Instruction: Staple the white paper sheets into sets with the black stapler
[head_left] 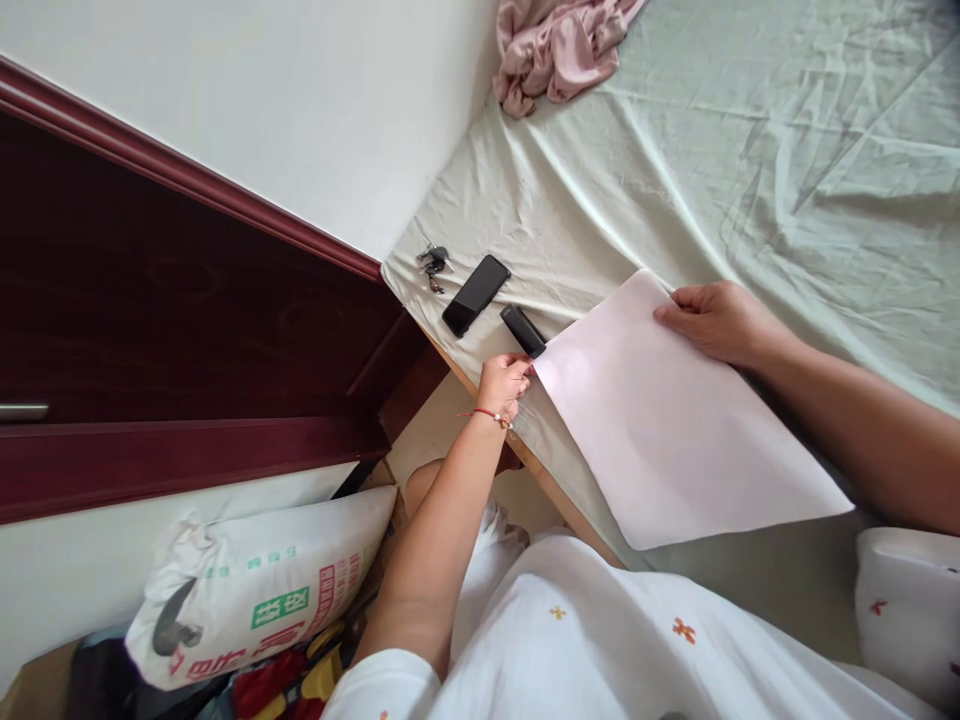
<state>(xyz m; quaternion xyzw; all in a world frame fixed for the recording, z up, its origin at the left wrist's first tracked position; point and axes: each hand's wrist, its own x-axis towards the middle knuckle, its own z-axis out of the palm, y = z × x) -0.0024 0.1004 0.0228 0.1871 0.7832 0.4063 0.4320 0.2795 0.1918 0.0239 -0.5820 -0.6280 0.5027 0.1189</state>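
A white sheet of paper [675, 430] slants over the edge of the bed. With my right hand [716, 318] I grip its far edge, thumb on top and fingers underneath. My left hand [507, 382] is closed in a pinch at the paper's left corner. Right beside that corner lies a small black oblong object [520, 328], perhaps a stapler; the paper and my fingers are close to its near end, and I cannot tell whether they touch it. A black phone [477, 294] rests just beyond, screen up.
A bunch of keys [433, 264] lies at the bed's corner. Crumpled pink cloth [559, 50] is at the back on the pale green bed sheet [750, 150]. Dark red wooden furniture [187, 270] stands at the left, with a stuffed white sack [270, 580] below.
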